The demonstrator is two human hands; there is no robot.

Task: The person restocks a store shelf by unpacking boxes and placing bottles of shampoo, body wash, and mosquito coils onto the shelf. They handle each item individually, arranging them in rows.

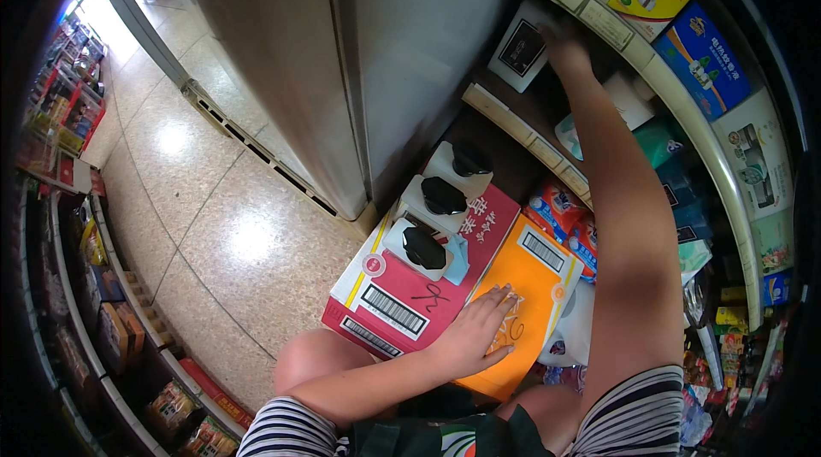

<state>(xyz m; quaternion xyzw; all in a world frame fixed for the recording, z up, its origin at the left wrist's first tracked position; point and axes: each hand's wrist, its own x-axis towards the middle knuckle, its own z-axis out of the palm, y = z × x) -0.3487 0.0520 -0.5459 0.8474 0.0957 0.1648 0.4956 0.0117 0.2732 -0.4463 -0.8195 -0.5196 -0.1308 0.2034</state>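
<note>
My left hand lies flat on an orange cardboard carton, holding nothing. Reaching up into the shelf, my right hand is blurred and meets the right edge of a white bottle with a black label; whether its fingers grip the bottle is unclear. On a red carton beside the orange one stand three pale bottles with black caps: a near one, a middle one and a far one. A light-blue cloth or wipe is tucked against the near bottle.
A grey metal cabinet rises behind the cartons. Boxed goods line the upper shelf, above a curved shelf edge. Red and blue packets sit under the lower shelf edge. Stocked shelves stand left across the tiled floor.
</note>
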